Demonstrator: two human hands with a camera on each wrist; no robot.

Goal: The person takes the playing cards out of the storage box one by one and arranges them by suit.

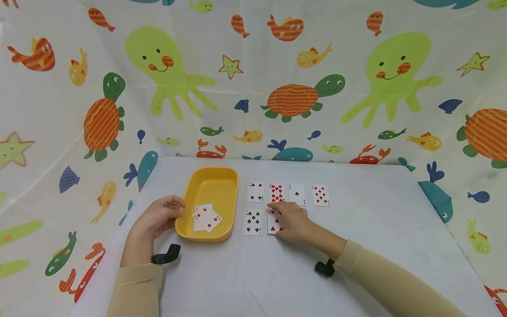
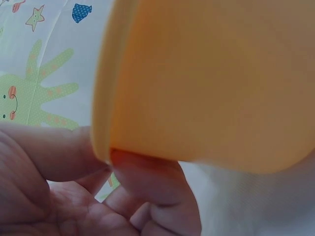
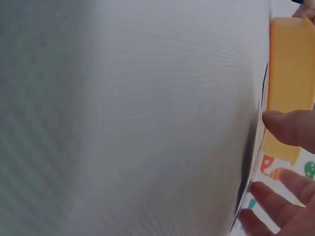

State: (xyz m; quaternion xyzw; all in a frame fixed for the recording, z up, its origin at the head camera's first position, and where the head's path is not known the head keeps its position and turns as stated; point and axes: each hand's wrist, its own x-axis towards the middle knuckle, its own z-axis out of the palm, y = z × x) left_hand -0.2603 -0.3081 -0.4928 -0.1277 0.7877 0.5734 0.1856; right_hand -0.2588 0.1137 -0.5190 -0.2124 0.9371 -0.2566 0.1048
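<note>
A card [image 1: 274, 223] lies under the right hand [image 1: 294, 223]; left hand [image 1: 157, 216] grips a tray [image 1: 211, 188].

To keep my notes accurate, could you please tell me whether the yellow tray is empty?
No, several playing cards lie overlapping inside the yellow tray.

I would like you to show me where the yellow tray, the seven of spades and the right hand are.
Yellow tray [image 1: 211, 190]: head view, bare part of its inside bottom.
Seven of spades [image 1: 252, 222]: head view, middle of its face.
Right hand [image 1: 294, 223]: head view, back of the hand.
</note>
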